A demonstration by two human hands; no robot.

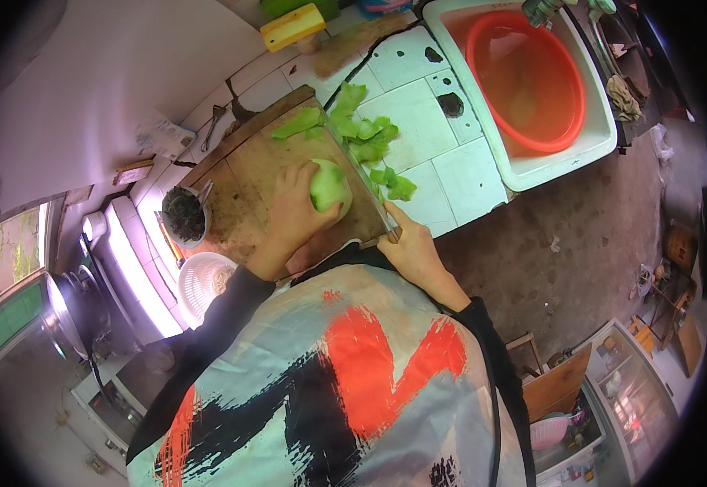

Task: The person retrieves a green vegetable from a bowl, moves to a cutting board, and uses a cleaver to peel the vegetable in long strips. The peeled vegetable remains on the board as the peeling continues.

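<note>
My left hand (295,204) grips a pale green, peeled round vegetable (331,187) on a wooden cutting board (237,176). To its right, my right hand (413,243) holds a knife (365,179) by its handle, the long blade pointing away from me along the board's right edge. Knife and vegetable appear apart. Green peels (368,137) lie on the white tiles just beyond the blade, and another peel (297,123) rests on the far part of the board.
A red basin (579,115) of water sits in the white sink (609,131) at the right. Left of the board are a pot with dark contents (184,213) and a white plastic colander (192,286). A yellow block-like object (292,27) stands at the back.
</note>
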